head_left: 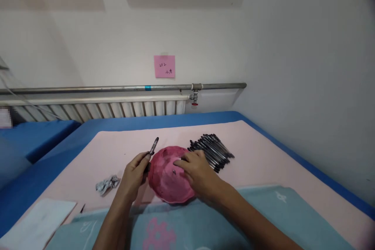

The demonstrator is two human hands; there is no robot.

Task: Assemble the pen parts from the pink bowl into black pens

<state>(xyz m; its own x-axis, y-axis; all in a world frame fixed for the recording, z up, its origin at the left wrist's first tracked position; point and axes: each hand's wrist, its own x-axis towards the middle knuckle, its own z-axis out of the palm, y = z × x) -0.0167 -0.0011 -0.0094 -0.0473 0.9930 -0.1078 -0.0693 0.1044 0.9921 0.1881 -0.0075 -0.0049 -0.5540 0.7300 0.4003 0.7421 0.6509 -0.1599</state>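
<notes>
My left hand (135, 174) is closed around a dark pen (154, 146), which points up and away from me. Beside that hand sits a pink bowl (166, 185) with a wavy rim. My right hand (197, 170) reaches over the bowl's right side, fingers bent together; whatever is between the fingertips is hidden or too small to name. A small dark bit (174, 172) lies inside the bowl. Just beyond my right hand, several black-capped pens (213, 150) lie side by side in a slanted pile.
A crumpled grey-white cloth or paper (107, 184) lies to the left. White sheets (39, 220) are at the near left, beside a small dark pointed thing (82, 208). A teal cloth (263, 207) covers the near edge. Behind stand a radiator (131, 108) and pipe (117, 89).
</notes>
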